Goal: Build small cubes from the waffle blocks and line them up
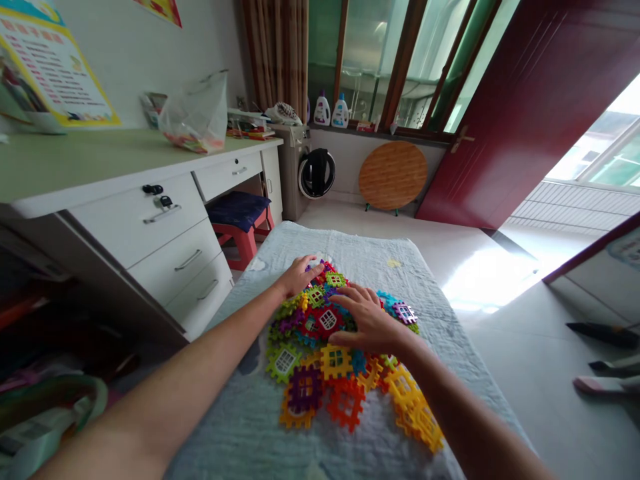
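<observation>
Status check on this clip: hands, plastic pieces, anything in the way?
Left hand at far-left edge of the plastic pieces; right hand palm-down over them. Pieces heaped on pale blue cloth. Nothing visibly blocking either hand.

The left hand point(299, 277) is bare and slim-fingered; behind it the left forearm point(200, 373), also bare, widens smoothly; the right hand point(367, 319) is likewise bare and slim-fingered; behind it is a bare, rounded right forearm point(450, 400).
</observation>
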The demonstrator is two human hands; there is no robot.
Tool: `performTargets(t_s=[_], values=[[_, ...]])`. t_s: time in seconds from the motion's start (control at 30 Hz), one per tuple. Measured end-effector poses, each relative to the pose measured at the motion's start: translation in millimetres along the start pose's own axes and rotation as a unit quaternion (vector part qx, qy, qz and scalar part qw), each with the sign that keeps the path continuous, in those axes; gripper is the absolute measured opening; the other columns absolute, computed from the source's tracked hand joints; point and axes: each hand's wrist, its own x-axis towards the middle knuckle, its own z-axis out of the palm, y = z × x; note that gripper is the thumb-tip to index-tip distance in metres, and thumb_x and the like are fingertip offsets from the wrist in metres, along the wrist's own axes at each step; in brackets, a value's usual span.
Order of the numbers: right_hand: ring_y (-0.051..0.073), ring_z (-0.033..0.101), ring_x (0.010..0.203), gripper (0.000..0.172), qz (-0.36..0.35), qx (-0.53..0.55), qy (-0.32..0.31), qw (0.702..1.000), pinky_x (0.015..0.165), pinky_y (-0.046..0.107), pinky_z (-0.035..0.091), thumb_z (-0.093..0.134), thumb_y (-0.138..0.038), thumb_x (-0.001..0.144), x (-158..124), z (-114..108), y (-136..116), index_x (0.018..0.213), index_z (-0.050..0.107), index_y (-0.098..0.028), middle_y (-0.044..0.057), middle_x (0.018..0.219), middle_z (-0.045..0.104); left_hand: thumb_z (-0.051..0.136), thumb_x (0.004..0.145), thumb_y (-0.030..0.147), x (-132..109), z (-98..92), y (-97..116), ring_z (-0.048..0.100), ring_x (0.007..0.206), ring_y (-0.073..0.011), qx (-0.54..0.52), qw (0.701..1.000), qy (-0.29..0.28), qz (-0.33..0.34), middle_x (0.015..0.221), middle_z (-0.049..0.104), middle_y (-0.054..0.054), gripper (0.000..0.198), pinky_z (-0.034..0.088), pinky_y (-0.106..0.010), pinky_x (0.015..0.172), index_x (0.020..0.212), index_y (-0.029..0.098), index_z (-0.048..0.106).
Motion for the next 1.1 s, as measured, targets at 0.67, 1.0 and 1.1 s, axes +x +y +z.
performTargets(t_s=[0.67, 1.0, 1.1], values=[[0.025, 0.048, 0.117, 0.041, 0.085, 0.058, 0.172, 0.98, 0.099, 0.044, 0.038, 0.06, -0.04, 0.079, -41.1, -1.1, 52.6, 0.117, 0.058, -0.026, 0.009, 0.13, 0.048, 0.056, 0.074, 0.031, -41.7, -14.7, 40.7, 0.056, 0.097, -0.0199, 0.034, 0.98, -0.132, 0.148, 0.103, 0.055, -0.005, 0.018, 0.043, -0.032, 0.093, 0.086, 0.021, 0.066], [0.029, 0.052, 0.113, 0.051, 0.327, 0.02, 0.161, 0.931, 0.095, 0.046, 0.038, 0.038, -0.055, 0.087, -49.4, 11.3, 106.5, 0.117, 0.058, -0.021, 0.012, 0.117, 0.06, 0.056, 0.082, 0.038, -124.6, -13.2, 71.7, 0.05, 0.112, -0.0249, 0.109, 0.954, -0.162, 0.227, 0.118, 0.056, -0.006, 0.029, 0.033, -0.043, 0.104, 0.107, 0.026, 0.062], [0.027, 0.051, 0.114, 0.049, 0.262, 0.045, 0.14, 0.954, 0.096, 0.044, 0.038, 0.039, -0.056, 0.087, -41.6, 18.8, 93.8, 0.116, 0.059, -0.022, 0.01, 0.118, 0.059, 0.06, 0.076, 0.05, -143.3, -11.4, 65.8, 0.04, 0.124, -0.0307, 0.152, 0.952, -0.135, 0.23, 0.134, 0.047, -0.006, 0.052, 0.017, -0.055, 0.11, 0.124, 0.032, 0.052]])
